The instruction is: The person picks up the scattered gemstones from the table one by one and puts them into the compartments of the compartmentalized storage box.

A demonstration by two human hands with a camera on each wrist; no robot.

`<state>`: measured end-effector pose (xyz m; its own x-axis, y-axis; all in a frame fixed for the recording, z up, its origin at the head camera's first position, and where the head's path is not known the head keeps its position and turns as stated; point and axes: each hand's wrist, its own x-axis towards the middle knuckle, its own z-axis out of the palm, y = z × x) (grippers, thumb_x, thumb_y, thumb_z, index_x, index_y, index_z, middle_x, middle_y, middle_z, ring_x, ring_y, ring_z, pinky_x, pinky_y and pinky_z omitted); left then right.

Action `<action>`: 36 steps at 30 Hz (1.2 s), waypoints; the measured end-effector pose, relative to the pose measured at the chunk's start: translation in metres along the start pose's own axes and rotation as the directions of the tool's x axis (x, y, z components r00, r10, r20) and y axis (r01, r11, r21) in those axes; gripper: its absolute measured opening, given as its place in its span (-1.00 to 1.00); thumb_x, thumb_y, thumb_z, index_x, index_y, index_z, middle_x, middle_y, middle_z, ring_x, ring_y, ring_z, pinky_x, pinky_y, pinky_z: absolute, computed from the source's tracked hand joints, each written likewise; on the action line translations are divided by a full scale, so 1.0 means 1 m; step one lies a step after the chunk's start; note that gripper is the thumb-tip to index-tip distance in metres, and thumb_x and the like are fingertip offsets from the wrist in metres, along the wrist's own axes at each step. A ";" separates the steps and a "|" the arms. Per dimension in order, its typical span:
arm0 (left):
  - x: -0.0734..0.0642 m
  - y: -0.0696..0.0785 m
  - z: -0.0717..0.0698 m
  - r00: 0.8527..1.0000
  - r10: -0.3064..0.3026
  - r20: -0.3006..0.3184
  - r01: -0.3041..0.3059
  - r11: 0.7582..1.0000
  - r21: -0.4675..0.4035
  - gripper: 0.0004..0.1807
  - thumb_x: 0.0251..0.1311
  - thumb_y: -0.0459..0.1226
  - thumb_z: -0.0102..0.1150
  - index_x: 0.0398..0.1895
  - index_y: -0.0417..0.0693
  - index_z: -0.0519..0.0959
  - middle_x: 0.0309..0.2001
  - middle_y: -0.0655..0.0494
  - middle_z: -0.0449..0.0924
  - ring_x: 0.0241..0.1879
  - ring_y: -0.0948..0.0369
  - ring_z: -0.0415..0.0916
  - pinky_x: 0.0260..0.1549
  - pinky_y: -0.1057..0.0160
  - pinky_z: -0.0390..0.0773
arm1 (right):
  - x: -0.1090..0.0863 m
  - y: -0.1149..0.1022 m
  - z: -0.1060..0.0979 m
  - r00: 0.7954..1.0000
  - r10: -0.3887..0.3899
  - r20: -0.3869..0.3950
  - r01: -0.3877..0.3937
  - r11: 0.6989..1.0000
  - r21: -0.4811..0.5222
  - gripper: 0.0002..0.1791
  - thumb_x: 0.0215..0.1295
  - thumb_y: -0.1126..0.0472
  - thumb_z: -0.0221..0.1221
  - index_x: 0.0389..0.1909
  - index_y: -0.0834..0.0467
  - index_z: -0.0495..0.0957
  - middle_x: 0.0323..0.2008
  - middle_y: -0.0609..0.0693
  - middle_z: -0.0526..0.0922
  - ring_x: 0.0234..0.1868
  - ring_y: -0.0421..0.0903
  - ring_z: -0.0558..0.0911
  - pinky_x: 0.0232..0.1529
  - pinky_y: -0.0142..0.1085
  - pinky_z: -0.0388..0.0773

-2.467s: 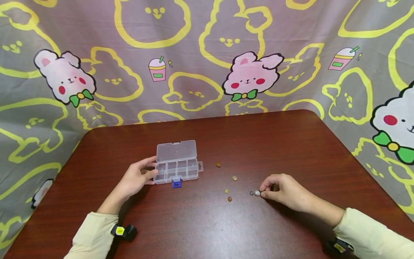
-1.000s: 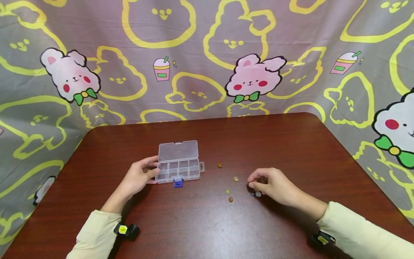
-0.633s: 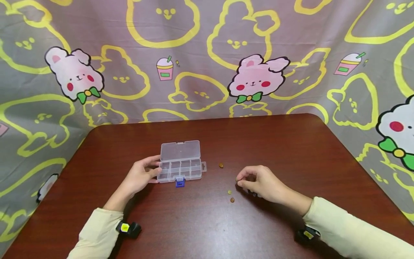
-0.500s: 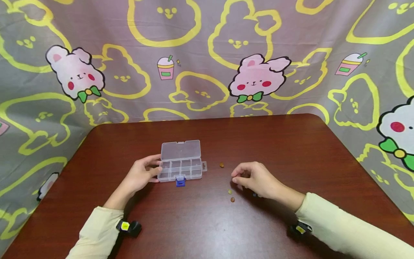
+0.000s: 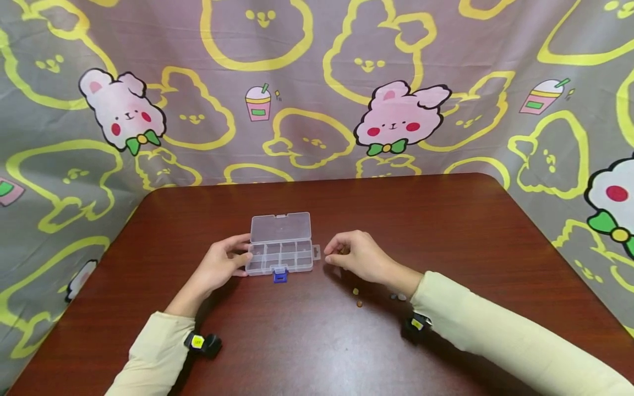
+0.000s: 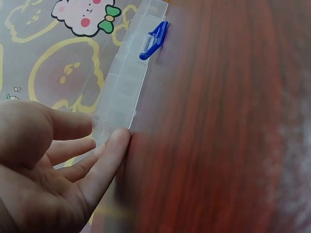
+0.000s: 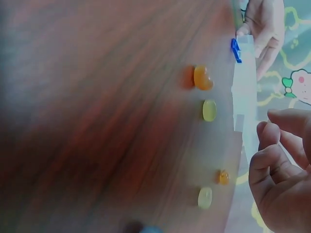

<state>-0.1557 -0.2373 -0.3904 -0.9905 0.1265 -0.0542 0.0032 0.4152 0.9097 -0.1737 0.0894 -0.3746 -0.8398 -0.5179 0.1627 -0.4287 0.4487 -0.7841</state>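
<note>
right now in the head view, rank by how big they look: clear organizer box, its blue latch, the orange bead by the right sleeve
1. clear organizer box, largest by far
2. blue latch
3. orange bead, smallest

The bead lies slightly nearer the camera yet looks smallest.

Both forearms in pale cream sleeves reach in from the near edge of the dark red-brown wooden tabletop (image 5: 446, 220) toward its middle. The left hand (image 5: 224, 265) lies low, fingers nearly straight. The right hand (image 5: 358, 258) hovers with fingers curled inward, its grip pinched together.
</note>
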 end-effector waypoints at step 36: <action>0.000 0.000 0.000 1.000 -0.008 0.003 0.008 1.000 -0.011 -0.44 0.36 -0.49 0.14 0.41 -0.39 0.31 0.15 -0.42 0.47 -0.19 0.03 0.59 -0.37 0.16 0.73 | 0.050 -0.014 0.030 0.999 -0.033 0.001 0.033 0.999 0.003 -0.96 0.23 0.33 0.37 -0.32 0.22 0.73 -0.46 -0.10 0.70 -0.53 -0.26 0.56 -0.48 -0.40 0.56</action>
<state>-0.1561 -0.2375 -0.3900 -0.9901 0.1255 -0.0629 -0.0065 0.4067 0.9135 -0.1996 0.0360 -0.3735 -0.8248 -0.5331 0.1884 -0.4554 0.4289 -0.7802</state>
